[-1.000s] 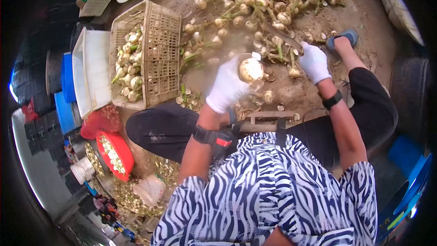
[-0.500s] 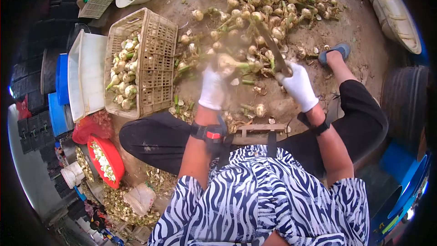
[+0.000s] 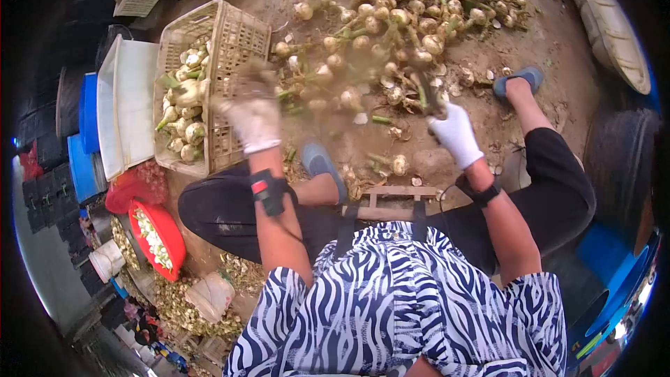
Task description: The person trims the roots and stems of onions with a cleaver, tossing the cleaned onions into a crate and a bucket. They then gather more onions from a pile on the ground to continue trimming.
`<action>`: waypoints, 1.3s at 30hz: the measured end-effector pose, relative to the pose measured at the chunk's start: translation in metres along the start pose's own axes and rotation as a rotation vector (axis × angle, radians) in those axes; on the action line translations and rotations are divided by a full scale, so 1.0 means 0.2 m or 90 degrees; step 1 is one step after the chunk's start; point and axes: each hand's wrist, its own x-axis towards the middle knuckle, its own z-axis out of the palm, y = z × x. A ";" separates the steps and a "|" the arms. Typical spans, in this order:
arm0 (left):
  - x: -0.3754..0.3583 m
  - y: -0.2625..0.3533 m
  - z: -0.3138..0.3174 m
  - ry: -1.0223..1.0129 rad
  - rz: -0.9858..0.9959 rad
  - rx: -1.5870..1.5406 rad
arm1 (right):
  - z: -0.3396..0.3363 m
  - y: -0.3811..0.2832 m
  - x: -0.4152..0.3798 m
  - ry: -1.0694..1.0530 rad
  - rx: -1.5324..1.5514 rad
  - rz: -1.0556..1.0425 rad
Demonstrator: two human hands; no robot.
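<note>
My left hand [image 3: 252, 117], in a white glove, is beside the right wall of the plastic crate [image 3: 241, 63]. Its fingers are smeared by motion, so I cannot make out whether they hold anything. A trimmed garlic bulb [image 3: 187, 93] with a short stem shows over the garlic inside the crate, left of this hand. Gloved in white too, my right hand [image 3: 453, 134] is closed around a knife [image 3: 423, 94], whose blurred blade points up and away from me. Beyond the hands lies a pile of untrimmed garlic bulbs [image 3: 419, 7] with stems and roots.
Cut stems and scraps [image 3: 382, 119] litter the floor. At left stand a white tub [image 3: 129, 98] and a red basin [image 3: 167, 237] of pale pieces. A small wooden frame [image 3: 391, 194] lies between my legs. A long pale container [image 3: 604, 21] edges the right side.
My left hand has swung left from the middle to the crate; the garlic bulb it held is no longer seen there. My right hand stays nearly in place with the knife.
</note>
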 end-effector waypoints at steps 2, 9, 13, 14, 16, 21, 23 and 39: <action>0.16 -0.15 -0.35 -0.065 -0.061 0.479 | -0.06 -0.14 -0.01 0.032 0.088 -0.025; 0.24 -0.94 -0.75 0.242 -0.270 0.888 | -0.05 -0.10 0.01 0.011 0.040 0.051; 0.12 -0.70 -0.54 -0.280 -0.149 1.026 | 0.00 0.12 0.09 0.004 -0.070 0.010; 0.08 -0.69 -0.46 -0.384 -0.021 1.025 | 0.01 0.11 0.10 0.036 -0.175 -0.070; -0.01 -0.69 -0.27 -0.491 0.112 1.001 | -0.01 -0.06 0.05 0.016 -0.291 -0.086; -0.18 -0.63 0.09 -0.560 0.082 0.904 | -0.07 -0.17 -0.05 0.044 -0.387 -0.265; -0.19 -0.59 0.15 -0.577 -0.185 0.839 | -0.09 -0.22 -0.09 -0.019 -0.420 -0.317; -0.42 -0.42 0.43 -0.335 -0.030 0.829 | -0.03 -0.08 -0.07 0.097 -0.421 -0.268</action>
